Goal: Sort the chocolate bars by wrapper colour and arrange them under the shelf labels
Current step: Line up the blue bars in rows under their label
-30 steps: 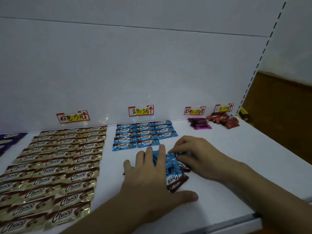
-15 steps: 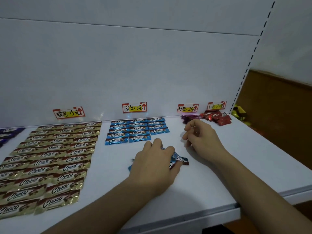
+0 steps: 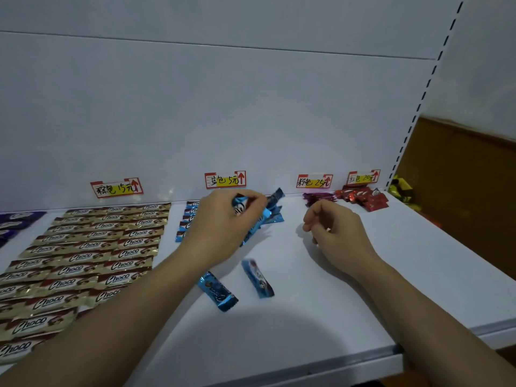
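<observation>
Your left hand (image 3: pixel 223 223) is up at the back of the white shelf (image 3: pixel 349 303). Its fingers are curled round a bunch of blue bars (image 3: pixel 266 215) that fans out to the right past your knuckles, one end sticking up toward the back panel. That hand sits over the blue rows (image 3: pixel 186 222) laid beneath the blue label (image 3: pixel 224 180) and hides most of them (only their left ends show).

Your right hand (image 3: pixel 335 233) is to the right, apart from the bunch, with the fingers loosely curled and nothing visible in them. You cannot tell whether it touches the shelf.

Nearer to you, two blue bars lie loose and angled on the shelf, apart from each other. The left loose bar (image 3: pixel 217 294) is just beside your left forearm, and the right loose bar (image 3: pixel 257 278) is a little farther back.

To the left, gold Choco bars (image 3: pixel 92 247) fill a wide block of rows under the brown label (image 3: pixel 116 188), with purple bars (image 3: pixel 14 222) at the far left edge. To the right, magenta bars (image 3: pixel 318 198) sit under the pink label (image 3: pixel 314 181), and red bars (image 3: pixel 365 201) lie just beside them under the red label (image 3: pixel 363 177).
</observation>
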{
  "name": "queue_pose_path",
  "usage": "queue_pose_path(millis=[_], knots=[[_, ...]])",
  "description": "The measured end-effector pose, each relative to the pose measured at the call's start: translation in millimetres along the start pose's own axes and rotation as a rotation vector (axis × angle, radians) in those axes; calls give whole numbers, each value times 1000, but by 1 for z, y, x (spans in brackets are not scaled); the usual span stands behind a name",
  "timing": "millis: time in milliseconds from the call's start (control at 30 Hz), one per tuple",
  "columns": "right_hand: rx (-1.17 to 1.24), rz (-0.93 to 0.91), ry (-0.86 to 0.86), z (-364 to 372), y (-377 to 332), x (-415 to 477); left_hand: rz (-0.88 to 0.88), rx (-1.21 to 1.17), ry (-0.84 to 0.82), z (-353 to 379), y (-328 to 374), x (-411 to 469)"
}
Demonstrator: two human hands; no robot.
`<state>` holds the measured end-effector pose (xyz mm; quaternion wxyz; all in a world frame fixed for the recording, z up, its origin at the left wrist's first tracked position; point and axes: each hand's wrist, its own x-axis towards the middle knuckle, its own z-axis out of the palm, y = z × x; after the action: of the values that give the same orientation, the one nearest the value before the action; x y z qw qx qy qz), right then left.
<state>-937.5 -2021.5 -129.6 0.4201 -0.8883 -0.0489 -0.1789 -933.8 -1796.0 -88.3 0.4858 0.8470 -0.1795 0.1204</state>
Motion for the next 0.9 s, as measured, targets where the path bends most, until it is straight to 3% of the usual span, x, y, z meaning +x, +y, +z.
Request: queue_pose_path(millis=[100,200,367,533,700,900], knots=[[-17,-72,-107,9,-16,-10,-167,-219,40,-16,-1,2],[-53,-138,-243,19,-47,-25,-227,-356,85,-30,-3,-1],[-423,-146,-498,37,-76,-37,-353,-612,103,-52,-13,3],[-387,-82,-401,29,-53,-3,-417,-766,64,-53,-24,7],[-514,-221,-241,41,-26,27,-417,-766,65,-58,-33,7],[-447,-284,-105,53,-6,23,-432,-855,109,-74,-37,5]])
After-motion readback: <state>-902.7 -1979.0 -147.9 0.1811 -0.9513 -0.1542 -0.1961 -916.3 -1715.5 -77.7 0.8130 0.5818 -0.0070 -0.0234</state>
